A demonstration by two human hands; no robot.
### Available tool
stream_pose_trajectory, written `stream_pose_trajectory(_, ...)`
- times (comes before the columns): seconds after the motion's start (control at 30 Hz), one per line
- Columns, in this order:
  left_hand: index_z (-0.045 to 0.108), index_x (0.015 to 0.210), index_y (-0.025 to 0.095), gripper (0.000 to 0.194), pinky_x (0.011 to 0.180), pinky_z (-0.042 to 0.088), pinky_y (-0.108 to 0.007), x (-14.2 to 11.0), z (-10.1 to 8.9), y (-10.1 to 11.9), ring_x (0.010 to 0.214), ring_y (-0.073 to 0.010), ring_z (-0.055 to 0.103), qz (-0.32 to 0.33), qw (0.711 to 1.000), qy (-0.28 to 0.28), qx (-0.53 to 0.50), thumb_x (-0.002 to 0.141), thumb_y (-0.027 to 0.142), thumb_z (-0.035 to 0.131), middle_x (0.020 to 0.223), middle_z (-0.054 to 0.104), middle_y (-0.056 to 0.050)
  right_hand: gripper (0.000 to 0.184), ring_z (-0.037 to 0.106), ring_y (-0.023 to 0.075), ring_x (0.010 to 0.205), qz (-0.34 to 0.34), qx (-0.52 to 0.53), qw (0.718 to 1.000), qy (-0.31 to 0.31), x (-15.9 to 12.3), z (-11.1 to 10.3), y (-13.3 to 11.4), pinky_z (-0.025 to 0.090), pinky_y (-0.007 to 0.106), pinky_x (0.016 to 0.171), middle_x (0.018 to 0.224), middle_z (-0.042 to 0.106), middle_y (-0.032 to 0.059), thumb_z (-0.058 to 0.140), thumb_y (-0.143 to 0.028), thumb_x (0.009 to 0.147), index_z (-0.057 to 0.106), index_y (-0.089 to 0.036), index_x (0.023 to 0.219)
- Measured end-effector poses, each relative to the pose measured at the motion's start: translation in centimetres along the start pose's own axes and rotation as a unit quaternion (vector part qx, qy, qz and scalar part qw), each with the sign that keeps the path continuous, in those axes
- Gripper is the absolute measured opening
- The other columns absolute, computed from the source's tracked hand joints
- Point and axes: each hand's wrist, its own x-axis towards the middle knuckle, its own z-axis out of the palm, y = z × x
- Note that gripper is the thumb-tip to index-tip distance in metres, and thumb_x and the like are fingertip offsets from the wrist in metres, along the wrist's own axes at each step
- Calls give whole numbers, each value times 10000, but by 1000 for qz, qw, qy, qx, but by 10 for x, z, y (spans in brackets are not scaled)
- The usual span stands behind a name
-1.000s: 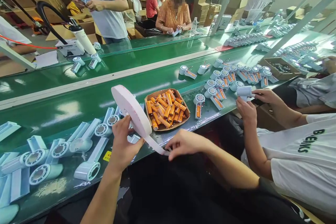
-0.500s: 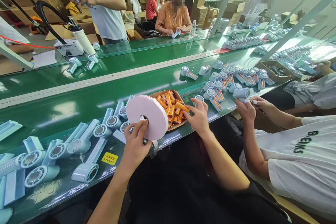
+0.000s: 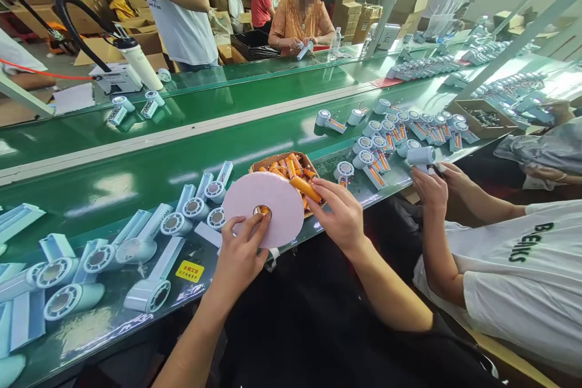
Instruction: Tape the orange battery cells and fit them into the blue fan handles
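Observation:
My left hand (image 3: 239, 254) grips a large pink roll of tape (image 3: 266, 206) by its lower edge, thumb near the core hole, holding it face-on above the table's near edge. A short white tail of tape hangs below the roll. My right hand (image 3: 339, 215) pinches an orange battery cell (image 3: 305, 188) just above the cardboard tray (image 3: 282, 159) full of orange cells. The roll hides much of that tray.
White fan housings (image 3: 145, 251) lie in rows on the green conveyor table (image 3: 136, 182) to the left. More housings with orange cells (image 3: 386, 139) lie to the right, where a seated person's hands (image 3: 431, 185) hold one. Other people work across the belt.
The roll has turned from edge-on to face-on and come lower. My right hand left the tape's tail, reached to the tray and now holds an orange cell.

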Motion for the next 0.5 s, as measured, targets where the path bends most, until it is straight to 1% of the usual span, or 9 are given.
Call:
stream_pose_trajectory(0.07,669,1406,167,610,1076,456,-438,-1,-1,-2,1188,-333,514,7,1000,-7,7,805,82,731,1300,755,-99,205,809,261,1057,39,33,999,-18,-8,1,0,679,412,940,1175,830,115,764,-205,955,785,-229,1158)
stream_pose_trajectory(0.13,673,1407,166,611,1066,457,-434,-2,-4,-6,1174,-328,521,14,1000,-11,19,807,62,711,1297,758,-97,244,787,267,1143,92,104,988,-68,-14,-4,2,662,423,1000,1244,812,116,772,-244,952,782,-236,1196)
stream_pose_trajectory(0.2,682,1401,158,592,1063,453,-432,-4,-7,-12,1172,-327,521,18,999,-8,35,819,54,700,1285,763,-99,324,746,276,1247,134,194,959,-154,-15,-11,6,636,434,1061,1341,777,103,794,-288,935,777,-258,1257)
stream_pose_trajectory(0.27,688,1403,159,566,1062,446,-430,-4,-10,-17,1176,-325,522,26,998,-3,54,847,59,688,1277,768,-99,397,723,286,1291,178,272,918,-227,-14,-18,11,618,443,1088,1390,754,85,820,-335,911,773,-280,1301)
stream_pose_trajectory(0.3,689,1409,169,557,1062,443,-427,-3,-12,-19,1176,-322,524,33,997,-2,63,863,62,680,1280,769,-92,422,729,289,1278,209,300,899,-243,-13,-20,13,621,444,1081,1385,758,80,824,-359,903,770,-284,1316)
stream_pose_trajectory(0.33,691,1414,183,547,1063,440,-426,-2,-13,-21,1170,-318,526,43,996,-2,73,880,65,673,1285,771,-81,446,743,290,1249,244,319,882,-245,-11,-21,15,628,445,1067,1362,769,77,827,-382,896,767,-283,1326)
stream_pose_trajectory(0.4,705,1407,213,518,1073,433,-435,1,-15,-24,1149,-314,530,65,994,0,87,909,75,665,1296,775,-52,486,770,288,1181,315,341,853,-237,-7,-20,17,642,451,1037,1289,800,70,834,-419,878,762,-274,1336)
stream_pose_trajectory(0.5,728,1387,243,486,1108,414,-462,4,-18,-25,1128,-314,530,87,991,7,102,930,88,666,1303,780,-24,537,773,308,1166,387,382,803,-244,0,-14,19,638,485,1045,1186,832,59,883,-431,812,776,-253,1307)
